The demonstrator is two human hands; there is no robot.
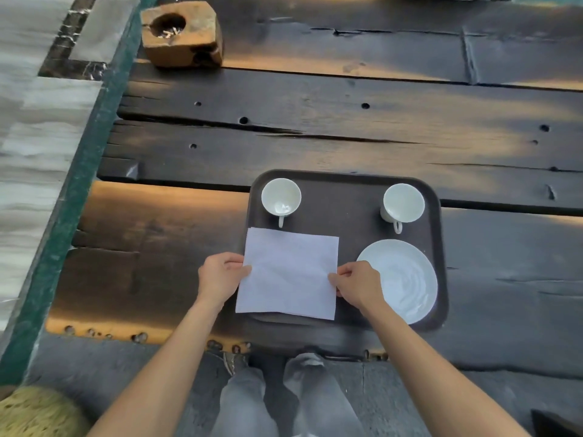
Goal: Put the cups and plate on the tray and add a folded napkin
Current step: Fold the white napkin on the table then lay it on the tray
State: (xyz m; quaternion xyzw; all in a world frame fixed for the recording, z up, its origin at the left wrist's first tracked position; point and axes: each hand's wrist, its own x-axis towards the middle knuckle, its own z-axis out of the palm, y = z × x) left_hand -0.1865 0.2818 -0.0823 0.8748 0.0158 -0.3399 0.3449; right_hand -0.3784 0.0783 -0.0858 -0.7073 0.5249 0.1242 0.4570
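left cup (280, 197), right cup (403, 203): tray (344, 209) far corners | plate (400, 279): near right | napkin (290, 272): near left, flat

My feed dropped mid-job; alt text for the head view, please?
The left hand and right hand pinch a white napkin by its side edges over the near left of a dark tray. Two white cups stand in its far corners; a white plate lies near right.
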